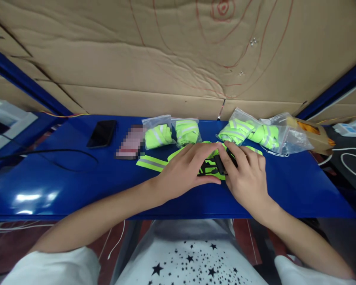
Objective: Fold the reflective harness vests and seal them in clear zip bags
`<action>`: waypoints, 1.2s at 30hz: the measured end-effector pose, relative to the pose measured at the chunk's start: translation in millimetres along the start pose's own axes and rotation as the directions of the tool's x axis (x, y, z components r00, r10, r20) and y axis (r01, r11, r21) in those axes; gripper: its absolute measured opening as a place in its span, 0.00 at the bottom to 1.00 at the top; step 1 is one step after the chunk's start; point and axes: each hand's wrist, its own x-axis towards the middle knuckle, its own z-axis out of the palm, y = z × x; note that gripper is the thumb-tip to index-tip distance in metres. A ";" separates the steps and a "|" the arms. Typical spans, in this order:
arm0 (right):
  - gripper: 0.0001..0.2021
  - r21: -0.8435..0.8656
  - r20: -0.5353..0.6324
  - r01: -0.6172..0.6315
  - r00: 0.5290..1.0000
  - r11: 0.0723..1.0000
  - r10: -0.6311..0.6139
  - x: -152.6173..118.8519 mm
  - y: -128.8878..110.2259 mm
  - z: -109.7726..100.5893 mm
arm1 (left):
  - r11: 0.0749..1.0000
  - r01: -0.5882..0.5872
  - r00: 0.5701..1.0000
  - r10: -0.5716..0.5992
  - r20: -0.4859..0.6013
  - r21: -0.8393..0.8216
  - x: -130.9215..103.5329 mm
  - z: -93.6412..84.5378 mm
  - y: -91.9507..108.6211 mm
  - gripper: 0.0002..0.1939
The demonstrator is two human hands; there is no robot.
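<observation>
On the blue table, a yellow-green reflective strap (151, 163) with a grey stripe lies partly beneath both hands. My left hand (185, 170) curves over it, thumb and fingers apart around black buckle parts (207, 168). My right hand (247, 172) has its fingers closed around a black buckle piece (220, 164) at the middle of the strap. The fingertips of both hands nearly meet there. Much of the strap and buckle is hidden by the hands.
Bagged yellow-green bundles (158, 135) stand along the back, with more bagged bundles (237, 130) further right. A dark phone (101, 133) and a pixelated pink item (130, 143) lie left. A black cable (56, 151) crosses the left side. Cardboard (136, 67) rises behind.
</observation>
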 end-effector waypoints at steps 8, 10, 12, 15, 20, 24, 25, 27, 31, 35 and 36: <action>0.29 -0.071 -0.033 -0.086 0.996 0.994 0.084 8.4 -2.3 1.7 | 0.991 0.041 0.999 -0.038 -0.024 0.127 10.3 1.9 -3.5 0.48; 0.29 -0.070 -0.042 -0.070 0.997 0.995 0.068 8.3 -1.7 1.2 | 0.989 0.026 0.999 -0.022 -0.027 0.146 10.4 3.1 -3.9 0.49; 0.28 -0.059 -0.029 -0.062 0.998 0.996 0.060 8.1 -3.4 2.2 | 0.988 0.028 1.000 -0.025 -0.018 0.154 10.9 4.9 -3.5 0.52; 0.27 -0.025 0.008 -0.074 0.997 0.997 0.074 9.5 -7.3 6.2 | 0.990 0.042 0.998 -0.047 0.032 0.135 14.0 6.7 -1.4 0.54; 0.25 -0.005 0.002 -0.037 0.999 0.999 0.037 14.4 -6.2 14.5 | 0.993 0.029 0.996 -0.037 0.077 0.110 19.4 2.7 1.7 0.53; 0.25 -0.004 -0.021 -0.008 1.000 1.000 0.008 15.1 1.0 18.9 | 0.996 0.095 0.975 -0.093 0.201 0.003 22.1 -8.6 -1.0 0.39; 0.26 -0.003 -0.015 -0.031 0.999 1.000 0.031 15.0 4.4 19.5 | 0.993 0.116 0.968 -0.110 0.226 -0.016 23.2 -12.3 -2.7 0.31; 0.28 0.027 0.004 -0.126 0.992 0.992 0.126 15.4 14.5 20.0 | 0.989 0.149 0.964 -0.145 0.223 -0.002 26.3 -20.0 -6.5 0.20; 0.21 0.458 0.230 -0.376 0.925 0.805 0.301 19.2 44.4 15.8 | 0.995 0.099 0.984 -0.101 0.150 0.022 32.9 -33.8 -11.7 0.20; 0.19 0.750 0.592 -0.523 0.803 0.406 -0.060 25.7 64.4 7.8 | 0.986 -0.100 0.953 0.132 0.272 -0.131 36.4 -40.4 -11.7 0.25; 0.20 0.763 0.611 -0.527 0.778 0.374 -0.150 27.6 65.6 6.4 | 0.980 -0.120 0.942 0.163 0.294 -0.161 36.5 -40.4 -11.6 0.25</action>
